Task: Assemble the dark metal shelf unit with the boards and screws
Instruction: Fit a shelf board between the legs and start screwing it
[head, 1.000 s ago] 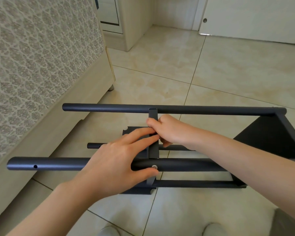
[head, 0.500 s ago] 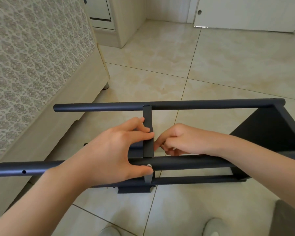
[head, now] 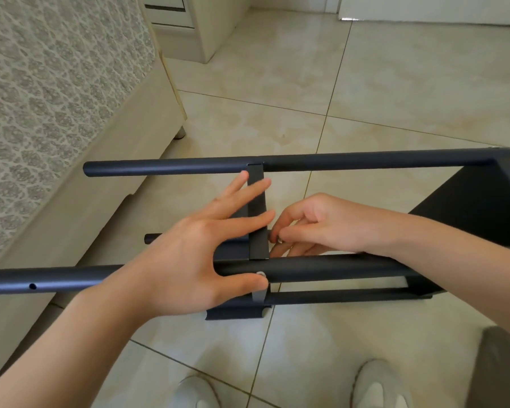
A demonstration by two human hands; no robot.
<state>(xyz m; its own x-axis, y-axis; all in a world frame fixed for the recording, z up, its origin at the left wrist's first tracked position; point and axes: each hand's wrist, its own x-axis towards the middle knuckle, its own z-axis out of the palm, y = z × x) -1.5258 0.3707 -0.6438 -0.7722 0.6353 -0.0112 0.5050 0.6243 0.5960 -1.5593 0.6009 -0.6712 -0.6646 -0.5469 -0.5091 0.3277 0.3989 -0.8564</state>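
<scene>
head view: dark metal shelf unit (head: 351, 163) lies on its side on the tile floor (head: 395, 92), across the middle of the frame. far tube (head: 174, 166) runs left to right in the upper middle, near tube (head: 336, 267) runs parallel below it. a flat strip (head: 258, 228) stands between the two tubes, roughly at frame centre. dark panel (head: 480, 207) closes the unit at the right edge. a lower rail and a small bracket foot show under the near tube.

left hand (head: 189, 254) comes in from lower left, fingers spread and straight, fingertips lying over the flat strip, thumb resting on the near tube right beside a screw head (head: 260, 274).

right hand (head: 315, 228) comes in from the right, fingers curled, thumb and forefinger pinching a small shiny part (head: 279, 240) just right of the strip; too small to tell what it is.

bed (head: 47, 92) with a patterned mattress fills the upper left. pale cabinet (head: 206, 28) at the top. two light shoes (head: 380, 387) at the bottom edge.
</scene>
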